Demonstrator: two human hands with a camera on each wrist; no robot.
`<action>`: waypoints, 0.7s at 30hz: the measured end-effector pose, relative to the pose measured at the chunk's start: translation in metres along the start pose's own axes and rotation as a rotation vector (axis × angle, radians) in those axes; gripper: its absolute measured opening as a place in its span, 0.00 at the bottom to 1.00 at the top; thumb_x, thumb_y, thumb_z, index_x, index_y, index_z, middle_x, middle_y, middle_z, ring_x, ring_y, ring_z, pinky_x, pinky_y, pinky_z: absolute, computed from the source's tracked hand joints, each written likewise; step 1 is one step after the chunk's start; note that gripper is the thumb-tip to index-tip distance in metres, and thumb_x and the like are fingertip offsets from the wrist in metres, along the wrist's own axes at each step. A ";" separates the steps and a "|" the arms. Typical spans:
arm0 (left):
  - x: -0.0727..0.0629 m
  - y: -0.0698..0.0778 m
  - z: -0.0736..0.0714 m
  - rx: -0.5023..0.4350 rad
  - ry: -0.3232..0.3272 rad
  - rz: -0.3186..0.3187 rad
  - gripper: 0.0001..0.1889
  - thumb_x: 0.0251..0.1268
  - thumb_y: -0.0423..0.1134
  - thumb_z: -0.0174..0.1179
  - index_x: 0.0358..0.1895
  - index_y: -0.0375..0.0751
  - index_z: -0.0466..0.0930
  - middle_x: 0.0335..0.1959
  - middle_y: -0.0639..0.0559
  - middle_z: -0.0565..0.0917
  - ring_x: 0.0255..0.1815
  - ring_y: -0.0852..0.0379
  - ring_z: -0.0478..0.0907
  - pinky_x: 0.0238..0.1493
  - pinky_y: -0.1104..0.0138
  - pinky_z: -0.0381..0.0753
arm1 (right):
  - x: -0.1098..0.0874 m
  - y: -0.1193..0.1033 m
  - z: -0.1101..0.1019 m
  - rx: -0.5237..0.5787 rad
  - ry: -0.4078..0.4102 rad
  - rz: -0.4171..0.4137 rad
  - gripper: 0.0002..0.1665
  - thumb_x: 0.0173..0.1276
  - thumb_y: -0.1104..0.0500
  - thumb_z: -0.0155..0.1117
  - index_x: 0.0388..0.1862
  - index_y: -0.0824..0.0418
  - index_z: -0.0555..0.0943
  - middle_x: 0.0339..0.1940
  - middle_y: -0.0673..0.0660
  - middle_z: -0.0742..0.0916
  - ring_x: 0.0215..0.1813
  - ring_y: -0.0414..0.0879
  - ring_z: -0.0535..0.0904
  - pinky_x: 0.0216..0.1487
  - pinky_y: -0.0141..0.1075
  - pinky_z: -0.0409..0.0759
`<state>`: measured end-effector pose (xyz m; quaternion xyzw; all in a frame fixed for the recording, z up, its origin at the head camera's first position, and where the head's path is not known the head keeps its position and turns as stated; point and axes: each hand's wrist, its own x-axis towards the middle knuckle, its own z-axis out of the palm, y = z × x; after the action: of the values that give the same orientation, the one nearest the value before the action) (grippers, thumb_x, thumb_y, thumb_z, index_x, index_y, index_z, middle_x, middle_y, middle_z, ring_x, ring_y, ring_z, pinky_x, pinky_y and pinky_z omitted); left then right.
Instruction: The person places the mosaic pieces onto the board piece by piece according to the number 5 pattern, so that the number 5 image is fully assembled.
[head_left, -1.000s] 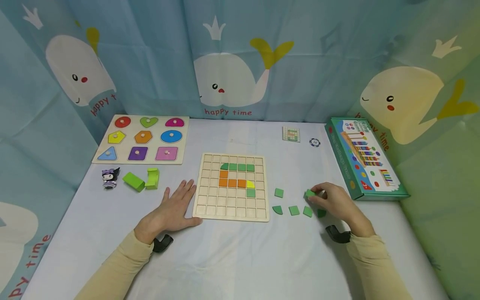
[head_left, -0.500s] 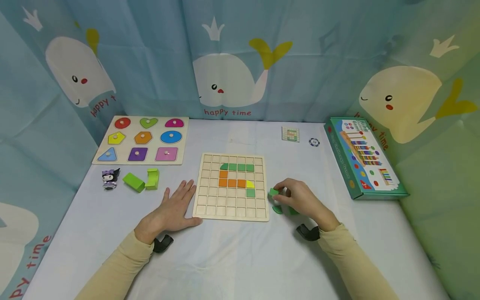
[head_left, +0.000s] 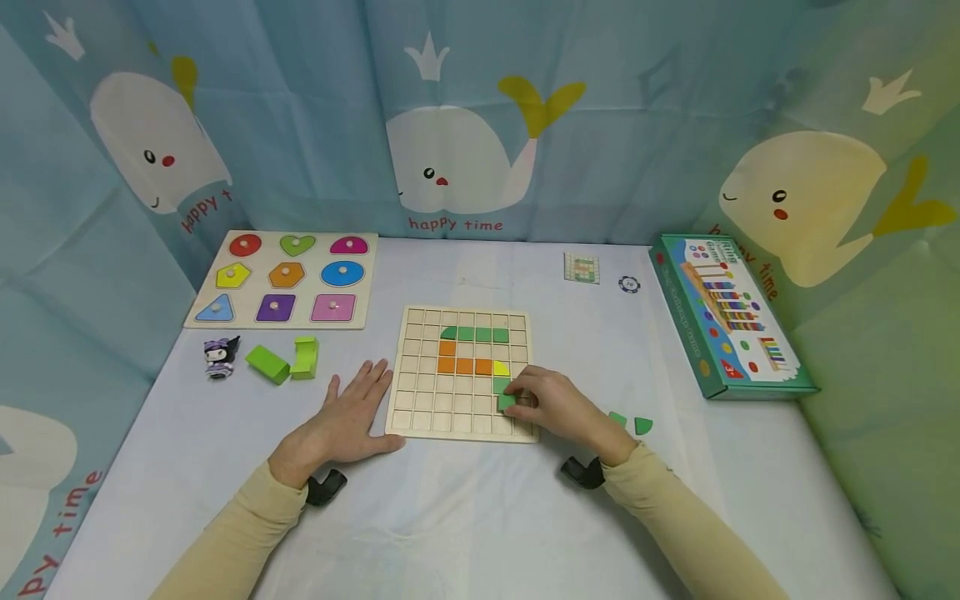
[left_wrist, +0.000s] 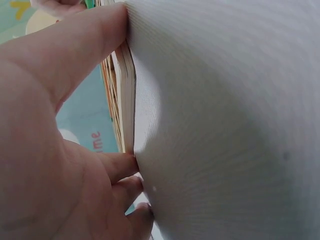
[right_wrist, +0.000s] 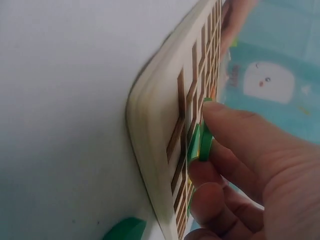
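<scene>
I see the right hand [head_left: 558,406] pinching a thin green square tile [head_left: 506,403] at the near right of the pale wooden grid board [head_left: 442,402]. The left hand [head_left: 341,427], fingers spread, touches its left edge.

Grid board [head_left: 427,400]: lay mid-table [head_left: 450,525], between the hands;
Left hand [head_left: 345,421]: rested at the board's left edge;
Right hand [head_left: 558,408]: was over the board's right side, a tile [head_left: 505,404] between thumb and fingers;
Loose pieces [head_left: 643,426]: sat right of the board, just beyond the right forearm;
Knob puzzle [head_left: 303,300]: lay far left, before the curtain [head_left: 300,125]; figurine [head_left: 219,357] and two blocks [head_left: 267,364] in front, figurine leftmost;
Card [head_left: 582,268]: lay behind the board, rightward; chip [head_left: 629,285] right of it;
Box [head_left: 735,317]: lay farthest right
</scene>
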<state>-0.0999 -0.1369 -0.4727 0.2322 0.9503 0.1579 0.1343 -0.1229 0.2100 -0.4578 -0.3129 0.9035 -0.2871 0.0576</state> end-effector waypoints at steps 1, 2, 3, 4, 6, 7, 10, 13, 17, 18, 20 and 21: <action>0.000 0.000 0.000 0.001 0.000 0.001 0.54 0.58 0.65 0.61 0.76 0.30 0.50 0.78 0.38 0.48 0.77 0.40 0.41 0.65 0.33 0.40 | 0.000 0.000 0.001 -0.001 0.000 0.000 0.12 0.61 0.58 0.74 0.42 0.61 0.85 0.38 0.49 0.82 0.32 0.40 0.74 0.34 0.32 0.75; 0.000 0.000 0.000 0.002 0.000 0.001 0.54 0.58 0.65 0.60 0.76 0.30 0.50 0.78 0.38 0.48 0.77 0.40 0.41 0.65 0.33 0.40 | 0.001 -0.001 0.002 0.001 0.000 0.000 0.12 0.61 0.58 0.74 0.42 0.61 0.85 0.38 0.49 0.82 0.32 0.41 0.74 0.34 0.32 0.75; 0.000 0.000 0.000 0.001 0.001 0.002 0.54 0.58 0.65 0.61 0.76 0.30 0.50 0.78 0.38 0.48 0.77 0.40 0.41 0.65 0.33 0.40 | 0.001 -0.001 0.002 0.000 0.001 -0.002 0.12 0.61 0.58 0.74 0.42 0.61 0.85 0.39 0.49 0.82 0.32 0.41 0.74 0.34 0.33 0.75; -0.001 0.000 0.000 -0.001 0.001 0.002 0.54 0.58 0.65 0.61 0.76 0.30 0.50 0.78 0.38 0.48 0.77 0.40 0.41 0.65 0.33 0.40 | 0.002 -0.002 0.003 -0.001 0.001 -0.004 0.12 0.60 0.58 0.74 0.42 0.61 0.85 0.39 0.49 0.82 0.33 0.41 0.74 0.35 0.33 0.75; -0.001 0.000 -0.001 -0.007 0.003 0.004 0.54 0.58 0.65 0.61 0.76 0.30 0.50 0.78 0.38 0.48 0.77 0.40 0.41 0.65 0.32 0.40 | 0.002 -0.002 0.004 -0.009 0.000 -0.008 0.13 0.60 0.58 0.75 0.42 0.61 0.85 0.39 0.49 0.82 0.33 0.41 0.74 0.35 0.33 0.75; -0.001 0.000 -0.001 -0.010 0.006 0.004 0.54 0.58 0.64 0.61 0.76 0.30 0.50 0.78 0.38 0.48 0.77 0.40 0.41 0.65 0.32 0.40 | 0.003 -0.003 0.004 -0.010 -0.002 -0.011 0.13 0.60 0.58 0.75 0.42 0.62 0.84 0.39 0.50 0.82 0.33 0.41 0.74 0.35 0.33 0.75; -0.001 0.001 0.000 -0.012 0.007 0.000 0.54 0.57 0.64 0.62 0.76 0.30 0.50 0.78 0.38 0.48 0.77 0.40 0.41 0.65 0.32 0.40 | 0.003 -0.003 0.005 -0.023 -0.012 -0.028 0.15 0.60 0.56 0.75 0.44 0.62 0.84 0.40 0.50 0.81 0.32 0.40 0.73 0.35 0.32 0.75; 0.000 0.001 0.000 -0.005 0.004 -0.008 0.55 0.57 0.65 0.62 0.76 0.31 0.49 0.78 0.39 0.47 0.77 0.41 0.40 0.65 0.33 0.39 | 0.001 -0.003 0.003 -0.012 -0.006 -0.028 0.16 0.62 0.54 0.73 0.46 0.61 0.84 0.42 0.50 0.81 0.32 0.39 0.73 0.34 0.32 0.75; 0.001 0.000 0.001 -0.004 0.010 -0.007 0.55 0.57 0.65 0.62 0.76 0.31 0.49 0.78 0.38 0.47 0.77 0.40 0.40 0.65 0.32 0.39 | -0.008 0.001 -0.008 0.005 0.027 0.007 0.14 0.65 0.56 0.70 0.47 0.61 0.84 0.43 0.52 0.81 0.30 0.38 0.72 0.31 0.33 0.74; 0.001 0.000 0.001 -0.003 0.008 -0.009 0.55 0.57 0.65 0.62 0.76 0.31 0.49 0.78 0.39 0.47 0.77 0.40 0.40 0.65 0.32 0.39 | -0.011 0.004 -0.012 0.010 0.038 0.014 0.14 0.66 0.57 0.70 0.47 0.62 0.84 0.43 0.52 0.81 0.30 0.38 0.71 0.30 0.32 0.74; 0.001 0.000 0.001 -0.007 0.006 -0.010 0.55 0.56 0.65 0.63 0.76 0.31 0.49 0.78 0.39 0.47 0.77 0.40 0.39 0.65 0.32 0.39 | -0.020 0.010 -0.020 0.015 0.056 0.035 0.13 0.66 0.58 0.69 0.47 0.63 0.84 0.42 0.53 0.82 0.28 0.38 0.71 0.28 0.32 0.73; 0.001 0.000 0.001 -0.007 0.004 -0.010 0.55 0.57 0.65 0.63 0.76 0.31 0.49 0.78 0.38 0.47 0.77 0.40 0.39 0.65 0.32 0.39 | -0.025 0.013 -0.024 0.016 0.064 0.044 0.13 0.66 0.59 0.69 0.47 0.64 0.84 0.41 0.54 0.83 0.28 0.38 0.71 0.26 0.32 0.73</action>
<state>-0.1003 -0.1361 -0.4741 0.2269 0.9511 0.1612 0.1338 -0.1170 0.2452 -0.4469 -0.2834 0.9092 -0.3027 0.0374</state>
